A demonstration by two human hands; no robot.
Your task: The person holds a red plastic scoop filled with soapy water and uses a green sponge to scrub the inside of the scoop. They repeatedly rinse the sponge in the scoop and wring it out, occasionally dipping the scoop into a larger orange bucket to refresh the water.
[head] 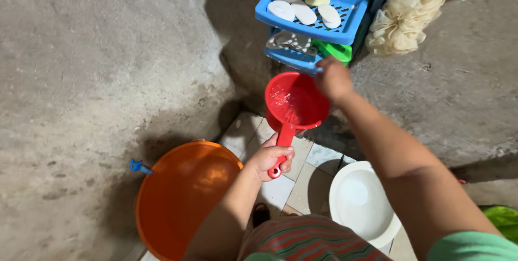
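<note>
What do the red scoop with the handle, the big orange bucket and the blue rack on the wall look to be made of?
The red dipper, held by the left hand, looks like glossy moulded plastic: bright even colour, with a sheen where water sits. The orange bucket seems plastic too, smooth with soft highlights. The blue rack appears to be rigid plastic with a slotted tray. The right hand reaches towards it.
</note>
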